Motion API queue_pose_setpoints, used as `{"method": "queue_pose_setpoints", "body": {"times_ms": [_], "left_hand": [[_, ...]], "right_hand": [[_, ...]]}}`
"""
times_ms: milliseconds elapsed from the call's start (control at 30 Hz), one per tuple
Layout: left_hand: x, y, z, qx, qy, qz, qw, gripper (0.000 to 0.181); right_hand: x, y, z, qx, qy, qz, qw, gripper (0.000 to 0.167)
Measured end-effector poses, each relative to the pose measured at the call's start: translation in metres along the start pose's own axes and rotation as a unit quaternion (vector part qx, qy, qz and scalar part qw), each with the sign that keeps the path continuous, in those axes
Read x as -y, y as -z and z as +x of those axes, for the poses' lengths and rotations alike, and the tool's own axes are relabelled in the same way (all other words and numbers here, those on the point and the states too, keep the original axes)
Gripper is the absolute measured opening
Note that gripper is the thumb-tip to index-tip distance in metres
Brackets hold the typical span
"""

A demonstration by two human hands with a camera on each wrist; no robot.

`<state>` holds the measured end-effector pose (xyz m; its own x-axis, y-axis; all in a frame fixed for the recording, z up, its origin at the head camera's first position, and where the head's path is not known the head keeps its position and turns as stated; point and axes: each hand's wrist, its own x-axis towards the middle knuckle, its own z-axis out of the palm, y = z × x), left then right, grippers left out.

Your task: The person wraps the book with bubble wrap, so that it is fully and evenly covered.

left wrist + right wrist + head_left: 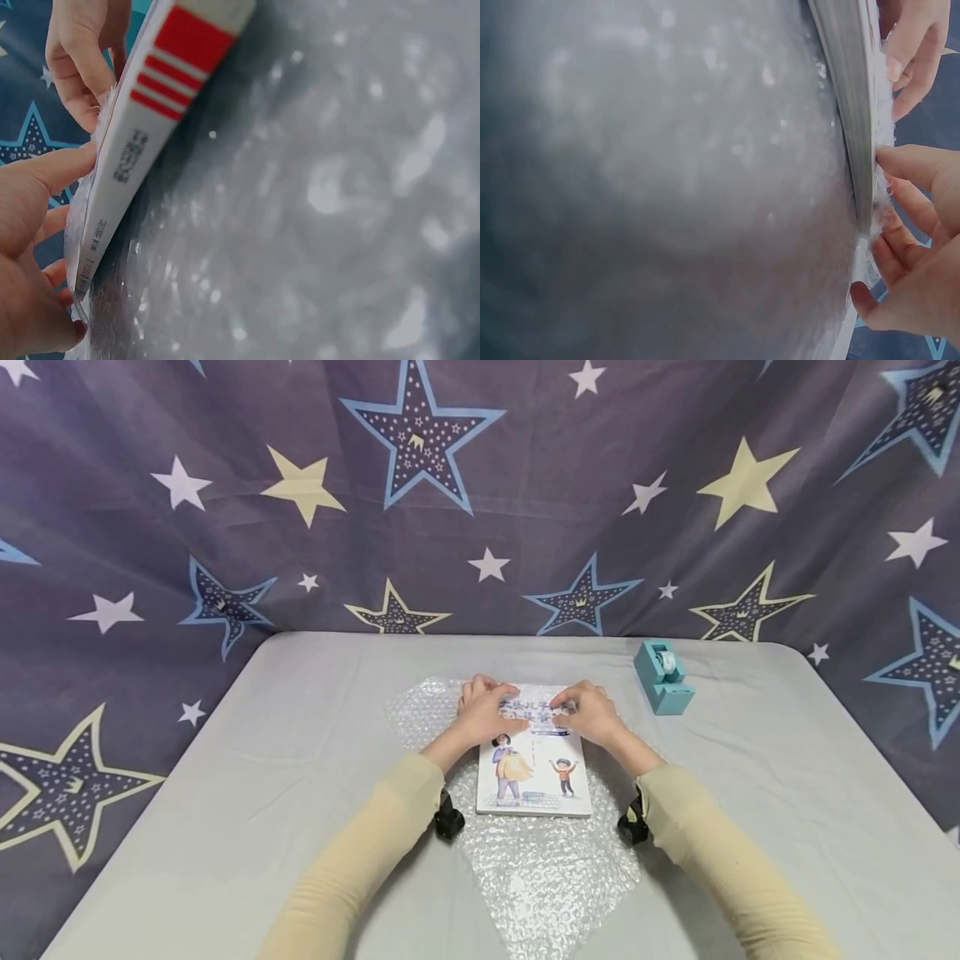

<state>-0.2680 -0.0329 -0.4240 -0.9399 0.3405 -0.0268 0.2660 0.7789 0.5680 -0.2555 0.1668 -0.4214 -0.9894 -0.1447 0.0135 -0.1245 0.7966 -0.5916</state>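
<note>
A picture book (pixel 534 777), its white cover showing two drawn figures, lies face up on a sheet of bubble wrap (pixel 555 877). A far flap of the wrap is folded over the top of the cover, blurring the title. My left hand (pixel 483 714) pinches this flap at the book's upper left, the thumb on the cover side. At the upper right my right hand (pixel 594 716) pinches the same flap. The left wrist view shows the spine (pixel 127 154) with red stripes; page edges (pixel 851 90) appear in the right wrist view.
A teal tape dispenser (pixel 667 693) with a roll of tape stands at the back right of the grey-white cloth-covered table (pixel 765 760). Behind the table hangs a dark curtain (pixel 525 485) printed with stars. Bubble wrap spreads toward the far left and the near side.
</note>
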Motion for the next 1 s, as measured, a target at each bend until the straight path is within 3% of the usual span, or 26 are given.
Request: {"method": "queue_pose_setpoints", "body": {"times_ms": [233,433,767,1000], "left_hand": [[0.004,-0.005,-0.004,0.014,-0.016,0.011,0.9997,0.058],[0.006,-0.01,-0.008,0.03,-0.011,-0.002,0.9995,0.057],[0.009,-0.006,0.0,0.024,-0.012,-0.003,0.9996,0.057],[0.008,-0.003,0.001,0.028,-0.011,0.003,0.9995,0.057]], "right_hand": [[-0.003,0.0,-0.008,0.004,0.019,0.001,0.9998,0.021],[-0.004,-0.005,-0.016,-0.003,0.021,0.004,0.9998,0.019],[0.006,0.001,-0.017,-0.009,0.066,0.044,0.9968,0.018],[0.011,0.006,-0.029,0.024,0.089,0.043,0.9949,0.018]]}}
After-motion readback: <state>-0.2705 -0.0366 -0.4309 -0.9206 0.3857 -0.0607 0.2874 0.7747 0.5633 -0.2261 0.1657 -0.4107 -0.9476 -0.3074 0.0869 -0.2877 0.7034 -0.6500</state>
